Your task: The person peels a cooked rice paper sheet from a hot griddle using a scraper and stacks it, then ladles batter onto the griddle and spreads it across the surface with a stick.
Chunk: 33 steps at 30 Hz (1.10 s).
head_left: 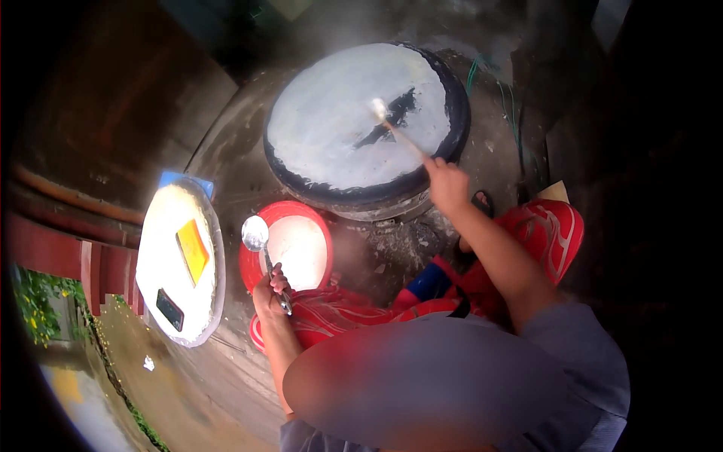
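Observation:
A thin wooden tool (405,141) is in my right hand (449,187), its white-coated tip touching the batter layer (331,113) on a large round black griddle (461,113). Dark streaks of bare griddle show beside the tip. My left hand (271,292) is closed round the handle of a metal ladle (255,233). The ladle's bowl, smeared with white, hangs over the left rim of a red basin (248,264). Pale white liquid (297,252) fills much of the basin.
On the left, a round white stack (162,248) carries a yellow-orange flat object (193,251) and a dark phone-like object (170,309). Something blue (197,183) lies under its far edge. Green cords (517,124) run right of the griddle. Steam rises behind it.

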Each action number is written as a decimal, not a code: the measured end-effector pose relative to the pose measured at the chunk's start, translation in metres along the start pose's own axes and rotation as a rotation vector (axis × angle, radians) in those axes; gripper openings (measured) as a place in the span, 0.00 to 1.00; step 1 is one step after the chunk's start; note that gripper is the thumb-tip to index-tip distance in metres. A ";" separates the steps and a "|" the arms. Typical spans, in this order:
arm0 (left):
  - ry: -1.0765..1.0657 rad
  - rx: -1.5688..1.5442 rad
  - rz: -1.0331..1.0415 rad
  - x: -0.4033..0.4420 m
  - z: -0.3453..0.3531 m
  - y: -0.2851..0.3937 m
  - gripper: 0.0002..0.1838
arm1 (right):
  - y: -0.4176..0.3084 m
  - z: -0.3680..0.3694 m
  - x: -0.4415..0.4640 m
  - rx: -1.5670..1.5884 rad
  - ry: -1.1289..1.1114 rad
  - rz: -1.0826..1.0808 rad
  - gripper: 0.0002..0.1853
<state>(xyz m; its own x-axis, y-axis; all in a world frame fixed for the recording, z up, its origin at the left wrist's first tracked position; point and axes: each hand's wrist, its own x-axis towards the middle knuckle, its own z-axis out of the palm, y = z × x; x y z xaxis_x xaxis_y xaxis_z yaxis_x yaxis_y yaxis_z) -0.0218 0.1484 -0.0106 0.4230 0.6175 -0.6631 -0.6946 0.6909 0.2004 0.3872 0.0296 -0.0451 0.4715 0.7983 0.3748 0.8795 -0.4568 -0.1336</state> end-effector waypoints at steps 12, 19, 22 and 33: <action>0.009 -0.010 -0.016 0.003 -0.006 0.004 0.14 | 0.039 -0.013 0.011 -0.015 0.014 0.158 0.25; 0.034 -0.016 0.025 0.005 -0.011 0.007 0.15 | 0.062 0.004 -0.008 0.705 -0.083 0.345 0.20; 0.031 -0.033 0.001 0.005 -0.015 0.009 0.14 | 0.115 0.038 0.021 0.769 -0.099 0.457 0.19; -0.017 -0.008 0.023 0.002 -0.021 0.011 0.15 | 0.174 0.020 0.018 0.935 -0.326 0.429 0.18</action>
<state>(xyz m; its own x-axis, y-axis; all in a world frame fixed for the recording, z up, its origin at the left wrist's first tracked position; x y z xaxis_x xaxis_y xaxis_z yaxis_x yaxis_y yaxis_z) -0.0403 0.1494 -0.0248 0.4166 0.6394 -0.6462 -0.7089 0.6735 0.2093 0.5501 -0.0273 -0.0801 0.6252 0.7721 -0.1140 0.2725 -0.3528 -0.8951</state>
